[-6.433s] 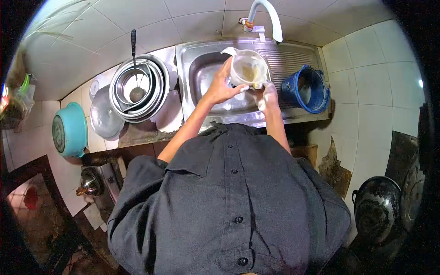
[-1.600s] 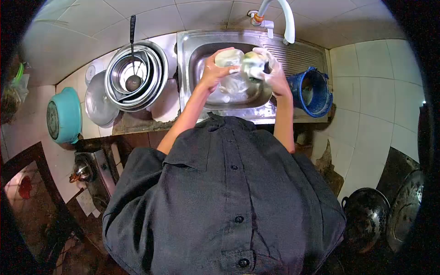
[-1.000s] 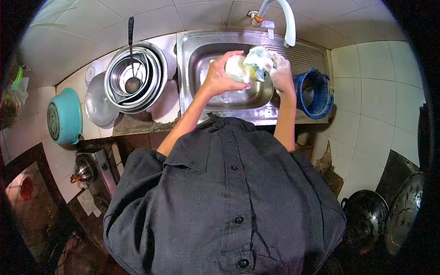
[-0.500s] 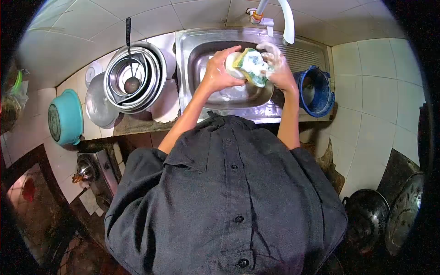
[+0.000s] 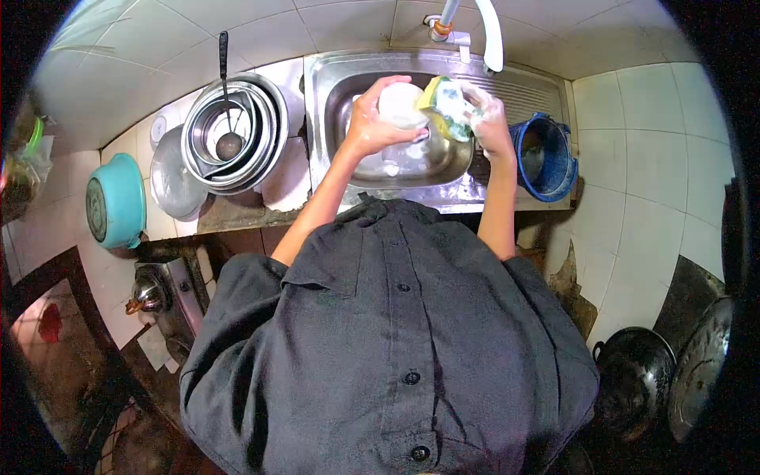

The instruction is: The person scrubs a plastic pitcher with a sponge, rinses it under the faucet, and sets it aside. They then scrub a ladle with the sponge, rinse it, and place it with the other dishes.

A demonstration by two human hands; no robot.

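Observation:
Over the steel sink (image 5: 336,170), my left hand (image 5: 370,127) is closed around a small round white bowl (image 5: 401,106), thumb along its lower edge. My right hand (image 5: 492,127), wet with suds, grips a yellow and green sponge (image 5: 431,96) covered in white foam. The sponge's left edge is right at the bowl's right side. Patches of foam lie in the basin under both hands.
A white faucet (image 5: 492,39) hangs above the sink's right side. A blue bucket (image 5: 560,174) stands at right. Stacked metal bowls (image 5: 277,150) with a ladle (image 5: 229,145), a grey lid (image 5: 170,182) and a teal basin (image 5: 123,202) are at left.
My right hand and the sponge have shifted slightly right and down, uncovering more of the white bowl. My left hand has turned the bowl a little and moved slightly left.

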